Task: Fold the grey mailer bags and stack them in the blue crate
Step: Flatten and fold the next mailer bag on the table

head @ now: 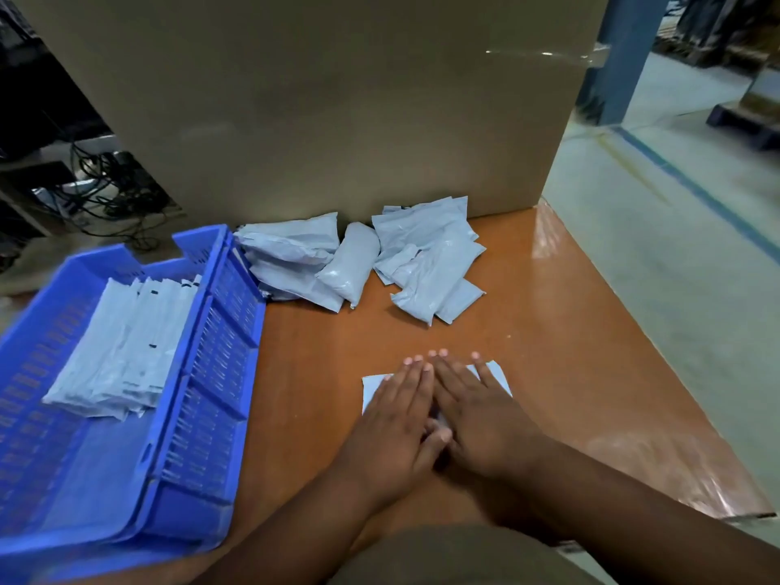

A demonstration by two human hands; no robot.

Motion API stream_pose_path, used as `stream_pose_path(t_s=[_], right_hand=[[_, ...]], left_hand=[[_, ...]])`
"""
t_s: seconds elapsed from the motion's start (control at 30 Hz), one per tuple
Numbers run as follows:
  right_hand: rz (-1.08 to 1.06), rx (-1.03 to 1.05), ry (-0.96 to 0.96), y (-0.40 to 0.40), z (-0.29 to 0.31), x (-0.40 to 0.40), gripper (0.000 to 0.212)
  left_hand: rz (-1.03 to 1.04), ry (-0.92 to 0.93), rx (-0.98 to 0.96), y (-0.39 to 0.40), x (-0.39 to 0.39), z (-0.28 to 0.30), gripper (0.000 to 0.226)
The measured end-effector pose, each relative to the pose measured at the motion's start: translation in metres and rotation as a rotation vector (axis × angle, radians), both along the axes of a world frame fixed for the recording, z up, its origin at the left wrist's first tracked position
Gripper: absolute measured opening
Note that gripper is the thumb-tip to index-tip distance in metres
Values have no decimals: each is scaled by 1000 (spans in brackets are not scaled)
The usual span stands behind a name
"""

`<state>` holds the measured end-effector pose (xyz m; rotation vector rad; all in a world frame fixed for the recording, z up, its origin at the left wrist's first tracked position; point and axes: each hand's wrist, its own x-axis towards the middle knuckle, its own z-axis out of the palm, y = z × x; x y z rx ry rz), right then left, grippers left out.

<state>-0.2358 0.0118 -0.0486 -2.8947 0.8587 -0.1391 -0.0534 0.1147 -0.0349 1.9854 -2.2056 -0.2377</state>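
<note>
The blue crate [202,373] sits at the counter's [548,331] left edge, folded bags stacked inside. Right of it, near the front edge, the left hand [396,420] and right hand [477,415] press 1 grey mailer bag [373,388], fingers straight and released. Its long axis probably runs left-right; the left hand is nearer the crate.

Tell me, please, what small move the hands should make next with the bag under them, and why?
Probably slide both hands apart to crease it flat. The left hand and right hand press flat on the mailer bag on the table, so it likely needs flattening before joining the stack in the blue crate.
</note>
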Motion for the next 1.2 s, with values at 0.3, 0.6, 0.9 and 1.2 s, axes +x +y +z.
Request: stream_pose_path(t_s=[0.3, 0.6, 0.9, 1.2], right_hand=[[-81, 115, 112, -13, -19, -2, 93], [-159, 159, 162, -33, -7, -26, 90], [-87, 260, 73, -60, 30, -2, 83], [-61, 463, 15, -116, 37, -4, 32]], left_hand=[[57, 16, 150, -15, 22, -41, 77], [223, -51, 268, -26, 46, -2, 88], [212, -59, 441, -76, 59, 30, 94], [218, 187, 359, -62, 75, 70, 35]])
